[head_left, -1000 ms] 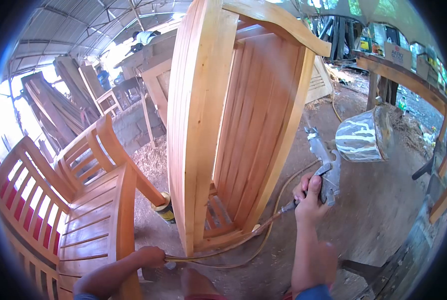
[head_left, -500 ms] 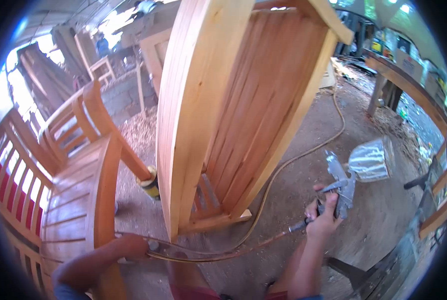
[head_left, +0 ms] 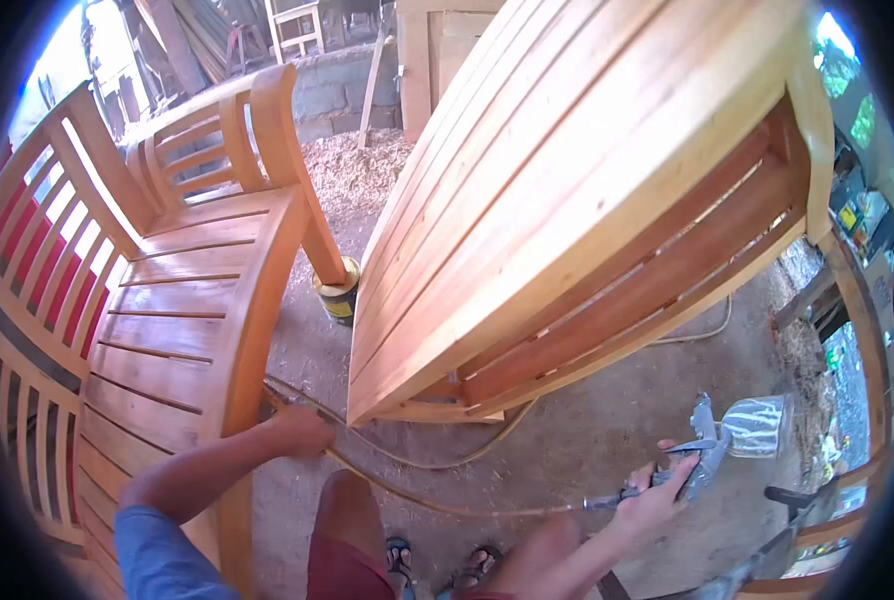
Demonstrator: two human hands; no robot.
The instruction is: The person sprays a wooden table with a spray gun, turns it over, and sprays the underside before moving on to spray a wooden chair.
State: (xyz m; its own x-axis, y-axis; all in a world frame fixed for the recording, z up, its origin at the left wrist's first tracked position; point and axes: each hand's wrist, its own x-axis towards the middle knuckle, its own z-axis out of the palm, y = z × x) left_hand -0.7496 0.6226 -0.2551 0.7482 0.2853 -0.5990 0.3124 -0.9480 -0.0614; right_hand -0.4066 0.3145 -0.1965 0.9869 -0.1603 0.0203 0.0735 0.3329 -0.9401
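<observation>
My right hand [head_left: 655, 498], at the lower right, is wrapped round the handle of a metal spray gun [head_left: 705, 455] with a paint-streaked cup [head_left: 757, 427] attached. A hose [head_left: 487, 511] runs from the gun's handle to my left hand [head_left: 303, 432], whose fingers are closed around it beside the front edge of a slatted wooden bench [head_left: 157, 330]. Ahead of me a large slatted wooden piece [head_left: 527, 200] stands tilted, its lower end near the floor between my hands.
A can [head_left: 338, 296] sits under the bench's armrest post. Wood shavings [head_left: 352, 170] lie by a block wall [head_left: 317, 92]. A wooden frame [head_left: 862, 320] stands at the right edge. My sandalled feet are below.
The view has shifted, and the large wooden piece now leans further to the right, showing more of its slatted face. Both hands still hold the hose and spray gun.
</observation>
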